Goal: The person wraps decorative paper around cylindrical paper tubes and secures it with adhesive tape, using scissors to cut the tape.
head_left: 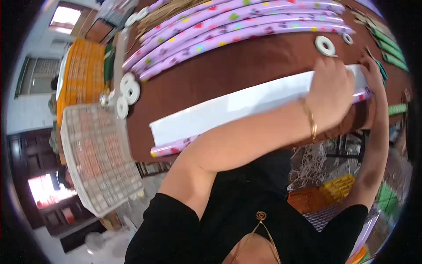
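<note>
Left hand (pixel 332 92) was curled over white sheet (pixel 228 108) near its right end, blurred, pinch unclear | right hand (pixel 372 72) at that end, couldn't tell grip | sheet lay along brown surface (pixel 246 66), lilac patterned edge (pixel 173 148) nearside | risk: uneven pull could've skewed or creased it

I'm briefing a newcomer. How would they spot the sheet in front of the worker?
Find the brown tabletop. Along its near edge, nearer than the lilac patterned rolls, a long sheet passes beneath the left hand. Unlike those rolls, it shows a broad white face, with lilac pattern only along its near edge.
</note>
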{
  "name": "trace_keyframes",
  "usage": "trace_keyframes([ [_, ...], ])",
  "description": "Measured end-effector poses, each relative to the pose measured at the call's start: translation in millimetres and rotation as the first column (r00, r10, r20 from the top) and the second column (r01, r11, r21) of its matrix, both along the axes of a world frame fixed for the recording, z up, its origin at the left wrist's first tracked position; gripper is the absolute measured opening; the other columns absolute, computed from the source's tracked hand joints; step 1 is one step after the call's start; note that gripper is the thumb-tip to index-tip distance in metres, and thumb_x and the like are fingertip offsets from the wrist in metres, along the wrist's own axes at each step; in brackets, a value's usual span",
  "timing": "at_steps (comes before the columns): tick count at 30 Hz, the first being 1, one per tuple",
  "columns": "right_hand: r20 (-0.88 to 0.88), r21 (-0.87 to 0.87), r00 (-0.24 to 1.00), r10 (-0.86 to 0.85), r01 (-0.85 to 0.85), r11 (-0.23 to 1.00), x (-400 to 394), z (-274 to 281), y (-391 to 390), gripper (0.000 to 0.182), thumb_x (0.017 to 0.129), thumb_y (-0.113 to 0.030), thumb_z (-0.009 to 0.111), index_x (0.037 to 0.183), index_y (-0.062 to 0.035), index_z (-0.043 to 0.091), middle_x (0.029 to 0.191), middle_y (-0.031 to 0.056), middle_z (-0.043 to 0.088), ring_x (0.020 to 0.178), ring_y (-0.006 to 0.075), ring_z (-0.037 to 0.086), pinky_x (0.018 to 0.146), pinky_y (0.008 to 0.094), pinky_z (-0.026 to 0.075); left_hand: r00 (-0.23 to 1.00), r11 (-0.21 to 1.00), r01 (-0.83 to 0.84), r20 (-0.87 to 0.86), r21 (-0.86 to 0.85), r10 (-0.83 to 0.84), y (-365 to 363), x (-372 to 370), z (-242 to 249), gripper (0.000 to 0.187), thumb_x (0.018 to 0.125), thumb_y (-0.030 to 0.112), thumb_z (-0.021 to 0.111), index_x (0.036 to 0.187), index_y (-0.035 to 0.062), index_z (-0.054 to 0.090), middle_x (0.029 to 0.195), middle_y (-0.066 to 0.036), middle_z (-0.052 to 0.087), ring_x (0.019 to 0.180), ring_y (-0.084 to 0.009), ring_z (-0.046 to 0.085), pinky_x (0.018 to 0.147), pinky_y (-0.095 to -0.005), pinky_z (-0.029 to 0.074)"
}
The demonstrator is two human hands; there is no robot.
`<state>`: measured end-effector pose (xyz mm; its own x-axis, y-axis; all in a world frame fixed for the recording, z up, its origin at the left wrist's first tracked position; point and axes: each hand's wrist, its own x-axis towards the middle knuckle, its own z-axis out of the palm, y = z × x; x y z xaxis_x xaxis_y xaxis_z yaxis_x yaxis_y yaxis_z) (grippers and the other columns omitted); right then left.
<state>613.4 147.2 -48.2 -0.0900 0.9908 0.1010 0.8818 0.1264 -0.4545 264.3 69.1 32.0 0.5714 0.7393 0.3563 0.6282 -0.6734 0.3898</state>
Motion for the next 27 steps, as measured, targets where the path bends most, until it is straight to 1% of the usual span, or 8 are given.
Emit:
trace_keyframes([
  [5, 0.043, 0.210, 0.997, -0.068, 0.057, 0.976, 37.9, -22.0, 14.4, 0.030, 0.089, -0.008, 0.059, 0.118, 0.0007, 0.060, 0.115, 0.0170, 0.066, 0.109, 0.0300, 0.063, 0.090, 0.0360, 0.048, 0.982, 0.990, 0.129, 0.149, -0.054, -0.120, -86.3, -117.4, -10.3, 0.065, 0.069, 0.028, 0.081, 0.123, 0.0036, 0.055, 0.110, -0.013, 0.058, 0.109, -0.0318, 0.055, 0.092, -0.0455, 0.044],
  [7, 0.310, 0.415, 0.918, -0.247, 0.103, 0.904, 38.9, -15.1, 13.5, 0.028, 0.092, -0.009, 0.056, 0.118, -0.0016, 0.063, 0.113, 0.0161, 0.067, 0.105, 0.0307, 0.064, 0.091, 0.0368, 0.048, 1.000, 0.999, 0.001, 0.011, -0.039, 0.000, -105.3, -179.6, -18.8, 0.066, 0.069, 0.028, 0.082, 0.124, 0.0056, 0.056, 0.114, -0.016, 0.058, 0.112, -0.0340, 0.054, 0.097, -0.0470, 0.042],
  [9, 0.320, 0.461, 0.900, -0.295, 0.124, 0.879, 16.9, -3.8, 5.2, 0.026, 0.094, -0.013, 0.054, 0.115, -0.0028, 0.065, 0.113, 0.0163, 0.067, 0.106, 0.0343, 0.062, 0.094, 0.0398, 0.047, 0.987, 0.989, -0.149, -0.065, -0.014, 0.148, -124.8, -240.4, -23.4, 0.066, 0.069, 0.029, 0.082, 0.125, 0.0045, 0.056, 0.121, -0.016, 0.058, 0.113, -0.0343, 0.054, 0.097, -0.0470, 0.043],
  [12, 0.268, 0.494, 0.941, -0.208, 0.052, 0.868, -36.4, 18.6, 5.0, 0.027, 0.093, -0.012, 0.056, 0.116, -0.0038, 0.065, 0.114, 0.0156, 0.066, 0.109, 0.0310, 0.061, 0.094, 0.0375, 0.047, 0.933, 0.946, -0.323, -0.164, 0.013, 0.321, -147.0, -295.2, -29.1, 0.060, 0.072, 0.026, 0.081, 0.122, 0.0041, 0.058, 0.123, -0.015, 0.058, 0.113, -0.0343, 0.054, 0.094, -0.0468, 0.043],
  [16, -0.015, 0.446, 1.000, 0.001, 0.005, 0.895, -176.8, 40.4, 8.2, 0.023, 0.095, -0.010, 0.057, 0.116, -0.0023, 0.064, 0.109, 0.0071, 0.066, 0.101, 0.0138, 0.061, 0.088, 0.0269, 0.047, 0.910, 0.917, -0.398, -0.121, 0.010, 0.397, -156.3, -305.9, -43.6, 0.050, 0.075, 0.020, 0.078, 0.118, 0.0040, 0.059, 0.119, -0.012, 0.060, 0.109, -0.0320, 0.057, 0.090, -0.0439, 0.045],
  [20, -0.270, 0.228, 0.918, 0.291, -0.233, 0.945, -333.6, 53.4, -15.4, 0.019, 0.094, -0.010, 0.059, 0.112, -0.0054, 0.065, 0.107, 0.0049, 0.067, 0.101, 0.0129, 0.062, 0.088, 0.0291, 0.048, 0.917, 0.918, -0.396, -0.034, 0.023, 0.396, -154.4, -281.3, -49.0, 0.048, 0.073, 0.019, 0.078, 0.114, 0.0048, 0.059, 0.111, -0.010, 0.060, 0.105, -0.0284, 0.058, 0.089, -0.0404, 0.045],
  [23, -0.242, 0.317, 0.808, 0.538, -0.458, 0.831, -424.6, 56.1, -34.4, 0.014, 0.090, -0.004, 0.060, 0.103, -0.0008, 0.065, 0.099, 0.0091, 0.067, 0.095, 0.0184, 0.063, 0.085, 0.0291, 0.050, 0.921, 0.920, -0.390, 0.015, 0.028, 0.390, -154.1, -286.7, -45.4, 0.047, 0.073, 0.022, 0.078, 0.112, 0.0053, 0.058, 0.107, -0.009, 0.060, 0.103, -0.0285, 0.057, 0.089, -0.0412, 0.045],
  [27, -0.333, 0.285, 0.739, 0.585, -0.513, 0.810, -504.8, 47.1, -49.3, 0.012, 0.089, -0.004, 0.063, 0.100, -0.0015, 0.067, 0.098, 0.0086, 0.068, 0.087, 0.0172, 0.065, 0.077, 0.0272, 0.051, 0.876, 0.882, -0.471, 0.117, 0.003, 0.468, -158.3, -327.2, -45.8, 0.048, 0.078, 0.026, 0.075, 0.117, 0.0042, 0.058, 0.114, -0.012, 0.060, 0.108, -0.0313, 0.056, 0.093, -0.0450, 0.044],
])
